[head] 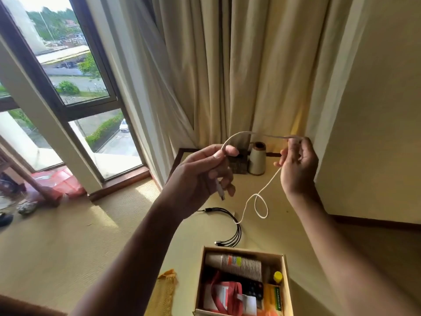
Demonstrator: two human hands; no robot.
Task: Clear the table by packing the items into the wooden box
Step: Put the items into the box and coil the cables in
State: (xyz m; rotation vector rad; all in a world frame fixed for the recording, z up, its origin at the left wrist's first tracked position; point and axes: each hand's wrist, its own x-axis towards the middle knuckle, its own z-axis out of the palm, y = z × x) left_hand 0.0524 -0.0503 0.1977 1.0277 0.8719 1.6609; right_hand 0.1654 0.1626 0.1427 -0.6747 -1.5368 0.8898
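Left hand (205, 172) and right hand (298, 169) are both pinching the white cable (271, 179) above the worktop (296, 236), each grip closed on it. Its dangling tail is threatening to drag the black cable (238, 231) beyond the wooden box (243, 250).

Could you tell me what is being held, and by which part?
The white cable: the left hand pinches it near its plug end, the right hand grips it farther along.

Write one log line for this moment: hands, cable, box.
left hand: grips white cable near plug | right hand: pinches same cable | wooden box: partly filled | black cable: lies on table
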